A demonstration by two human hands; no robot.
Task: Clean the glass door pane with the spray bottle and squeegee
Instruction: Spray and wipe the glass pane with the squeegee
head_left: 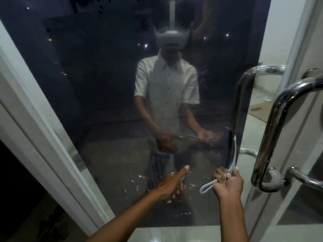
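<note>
- Gripping the squeegee (231,154) in our right hand (228,185), we have the fingers clenched round its pale handle; a loop at the handle's end sticks out to the left of the fist, and the dark blade rises above the hand against the glass pane (108,95).
- Our left hand (172,185) sits to the left of the right hand, a little lower on the glass, with its thumb pointing up and its fingers curled round something pale; we cannot tell for certain what it holds, though it may be the spray bottle.
- Small white flecks show on the pane between and just below our two hands.
- Right of our right hand, close by, stands a curved chrome door handle (272,130).
- Left of our left hand, well apart, runs the white door frame (43,137).
- Above both hands, the dark glass reflects a person in a white short-sleeved shirt (166,88).
</note>
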